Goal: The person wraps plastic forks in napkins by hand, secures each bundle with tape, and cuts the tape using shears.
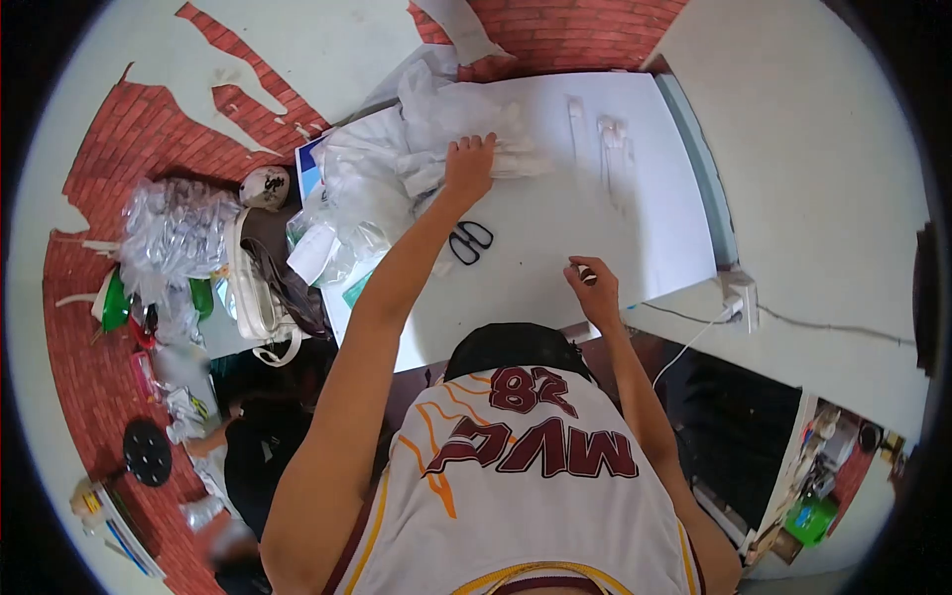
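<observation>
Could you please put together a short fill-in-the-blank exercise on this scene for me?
1. The hand at the pile of plastic bags is the person's ____ one.
2. The handles of the scissors lying on the table are coloured ____.
3. The wall beyond the table shows a pattern of red ____.

Missing words: left; black; bricks.

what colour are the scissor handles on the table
Black; the scissor handles show best in the head view.
</observation>
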`<action>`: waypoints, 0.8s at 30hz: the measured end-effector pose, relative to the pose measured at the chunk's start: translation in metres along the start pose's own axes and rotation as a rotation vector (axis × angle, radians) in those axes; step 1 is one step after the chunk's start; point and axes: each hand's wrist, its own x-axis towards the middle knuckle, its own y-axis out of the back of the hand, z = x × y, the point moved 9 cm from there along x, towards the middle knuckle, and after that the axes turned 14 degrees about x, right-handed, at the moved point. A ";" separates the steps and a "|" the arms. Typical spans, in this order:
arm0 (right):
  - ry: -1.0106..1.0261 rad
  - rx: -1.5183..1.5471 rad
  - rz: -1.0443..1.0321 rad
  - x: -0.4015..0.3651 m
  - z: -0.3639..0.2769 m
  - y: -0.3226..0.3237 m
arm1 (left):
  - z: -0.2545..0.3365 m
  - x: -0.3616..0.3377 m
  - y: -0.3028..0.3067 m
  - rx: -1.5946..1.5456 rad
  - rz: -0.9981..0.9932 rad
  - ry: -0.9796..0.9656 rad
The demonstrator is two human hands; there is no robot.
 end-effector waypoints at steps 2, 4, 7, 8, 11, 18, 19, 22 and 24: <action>-0.036 0.015 0.032 -0.019 0.008 0.001 | 0.010 -0.007 0.006 0.032 0.135 -0.034; -0.058 0.028 0.042 -0.029 0.011 -0.005 | 0.015 -0.030 0.044 -0.040 0.386 -0.106; -0.078 0.106 0.001 -0.028 0.008 -0.025 | 0.007 -0.079 0.084 -0.425 0.375 -0.217; -0.078 0.143 -0.020 -0.025 0.004 -0.036 | -0.004 -0.096 0.063 -0.710 0.187 -0.099; -0.072 0.312 -0.152 -0.022 -0.029 -0.083 | -0.010 -0.176 0.001 -1.482 -0.326 0.254; 0.048 0.770 -0.535 -0.052 -0.148 -0.168 | -0.018 -0.282 0.082 -2.121 -0.199 0.385; 0.053 0.795 -0.558 -0.056 -0.164 -0.172 | -0.028 -0.289 0.102 -2.106 -0.077 0.352; 0.099 0.862 -0.626 -0.066 -0.212 -0.180 | -0.056 -0.310 0.165 -1.882 0.186 0.284; 0.161 0.884 -0.694 -0.072 -0.240 -0.186 | -0.068 -0.320 0.206 -1.646 0.294 0.256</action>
